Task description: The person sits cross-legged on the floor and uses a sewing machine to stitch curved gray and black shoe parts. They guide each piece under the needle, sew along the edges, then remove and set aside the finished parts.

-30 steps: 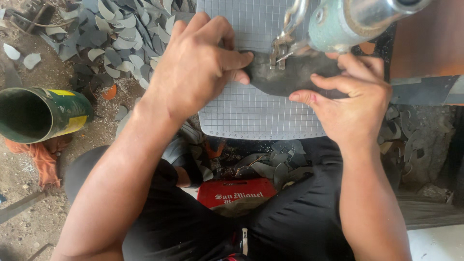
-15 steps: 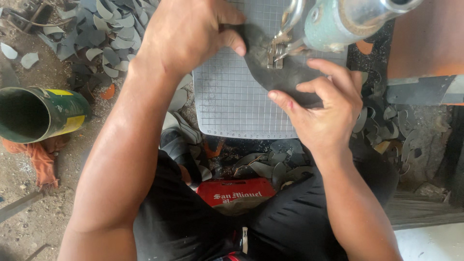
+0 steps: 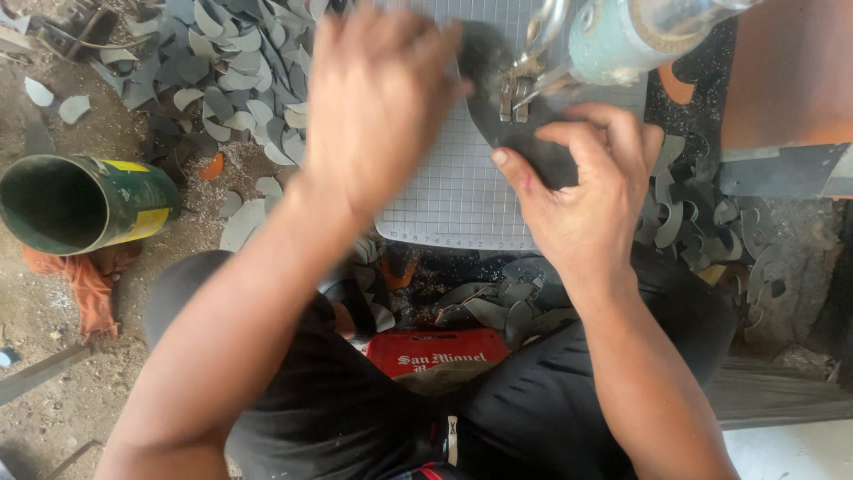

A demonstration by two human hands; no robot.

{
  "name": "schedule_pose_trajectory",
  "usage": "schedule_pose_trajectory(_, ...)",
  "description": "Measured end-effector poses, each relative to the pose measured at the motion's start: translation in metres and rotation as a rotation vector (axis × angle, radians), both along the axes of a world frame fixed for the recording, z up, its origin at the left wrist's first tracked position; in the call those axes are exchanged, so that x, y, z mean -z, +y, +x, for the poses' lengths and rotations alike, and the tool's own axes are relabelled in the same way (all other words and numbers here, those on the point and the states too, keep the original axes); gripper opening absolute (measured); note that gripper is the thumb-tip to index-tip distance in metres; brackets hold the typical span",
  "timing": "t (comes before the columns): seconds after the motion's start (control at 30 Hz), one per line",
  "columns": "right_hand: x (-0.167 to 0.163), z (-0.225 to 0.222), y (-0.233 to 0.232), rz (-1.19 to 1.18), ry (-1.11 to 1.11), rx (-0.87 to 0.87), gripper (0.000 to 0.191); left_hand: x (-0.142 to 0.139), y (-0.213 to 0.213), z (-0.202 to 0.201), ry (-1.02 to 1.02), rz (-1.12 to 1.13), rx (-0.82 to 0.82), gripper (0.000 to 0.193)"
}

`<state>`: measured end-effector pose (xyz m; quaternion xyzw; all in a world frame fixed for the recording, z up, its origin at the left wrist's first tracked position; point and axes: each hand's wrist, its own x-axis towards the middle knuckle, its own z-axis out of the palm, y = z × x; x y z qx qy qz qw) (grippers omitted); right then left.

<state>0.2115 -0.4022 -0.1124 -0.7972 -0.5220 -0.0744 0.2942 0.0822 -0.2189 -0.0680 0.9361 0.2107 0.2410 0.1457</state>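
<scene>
Both hands press one dark leather piece [image 3: 524, 147] flat on the gridded mat [image 3: 444, 196] under the machine's foot — left hand [image 3: 378, 98] blurred, right hand [image 3: 582, 191] fingers spread. One green can [image 3: 84, 203] lies sideways, interior dark — contents unclear.

left hand [image 3: 378, 98] motion-blurred, covering part of the dark piece [image 3: 524, 133]; machine [image 3: 622, 36] cut off at top edge; grip possibly pressing, unclear.
</scene>
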Motion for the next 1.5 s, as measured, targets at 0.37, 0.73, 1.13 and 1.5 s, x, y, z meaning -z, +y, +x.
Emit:
schedule_pose_trajectory(0.37, -0.041, 0.047, -0.013, -0.231, 0.593, -0.203, 0.034, 0.057, -0.091, -0.015, 0.303, -0.045, 0.02, 0.078)
schedule_pose_trajectory(0.73, -0.004, 0.048, -0.021, -0.092, 0.177, -0.348, 0.043, 0.058, -0.076, -0.003, 0.252, -0.041, -0.013, 0.069)
schedule_pose_trajectory(1.13, 0.005, 0.019, -0.021, -0.092, 0.087, -0.201, 0.036, 0.064, -0.064, 0.004, 0.236, -0.037, -0.053, 0.061)
schedule_pose_trajectory(1.5, 0.017, -0.005, -0.014, -0.053, 0.013, -0.108, 0.034, 0.055, -0.045, 0.006, 0.248, -0.046, -0.067, 0.053)
